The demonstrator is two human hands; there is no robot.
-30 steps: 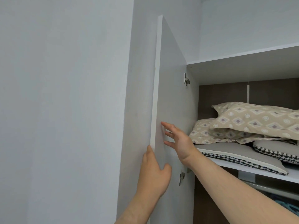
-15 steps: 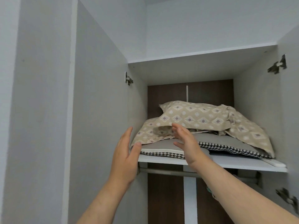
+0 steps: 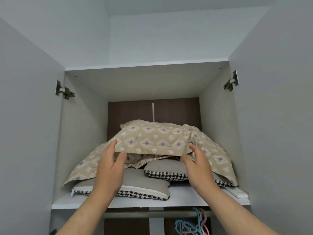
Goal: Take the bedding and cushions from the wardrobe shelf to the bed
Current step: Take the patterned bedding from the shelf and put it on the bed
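Observation:
A beige bedding (image 3: 152, 139) with a diamond and circle print lies heaped on the white wardrobe shelf (image 3: 145, 200). Under it lie two grey cushions with houndstooth edges, one at the front left (image 3: 145, 185) and one further right (image 3: 166, 168). My left hand (image 3: 110, 167) is at the bedding's front fold, fingers over the edge and thumb below it, still spread. My right hand (image 3: 197, 165) is at the right end of the same fold, fingers apart, thumb under the edge. Neither hand has clearly closed on the cloth.
Both wardrobe doors stand wide open, the left door (image 3: 28, 133) and the right door (image 3: 274, 133). A small white object (image 3: 237, 192) lies at the shelf's right end. Below the shelf runs a rail (image 3: 152, 213) with coloured hangers (image 3: 191, 224).
My hands left the left door and moved up to the bedding's front fold. The view swung right, so the shelf now faces me squarely.

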